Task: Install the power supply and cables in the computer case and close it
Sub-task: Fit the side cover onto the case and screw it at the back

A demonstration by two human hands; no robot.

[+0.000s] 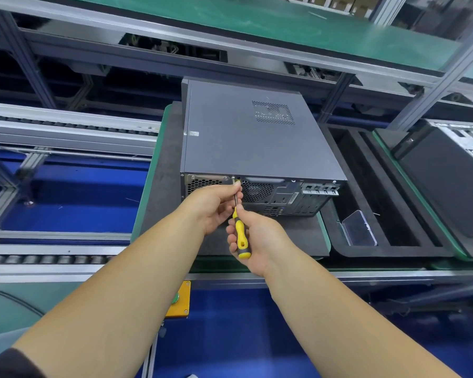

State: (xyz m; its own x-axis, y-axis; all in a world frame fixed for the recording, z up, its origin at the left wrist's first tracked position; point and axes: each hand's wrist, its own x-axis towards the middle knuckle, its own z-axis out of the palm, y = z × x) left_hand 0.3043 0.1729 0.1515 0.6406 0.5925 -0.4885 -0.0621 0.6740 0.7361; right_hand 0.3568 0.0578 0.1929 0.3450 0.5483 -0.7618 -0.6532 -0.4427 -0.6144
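A grey computer case (246,137) lies flat on a black foam mat (164,186), its side panel on and its rear panel facing me. My right hand (254,241) grips the yellow and black handle of a screwdriver (240,236). The tip sits at a screw (233,178) on the upper edge of the rear panel, beside the power supply's honeycomb grille (202,184). My left hand (216,205) pinches the metal shaft just below the tip.
A black foam tray (388,249) to the right holds a clear plastic box (359,233). Further right stands another computer case (448,181). Roller conveyor rails (52,259) run along the left. A yellow button box (179,298) sits under the front edge.
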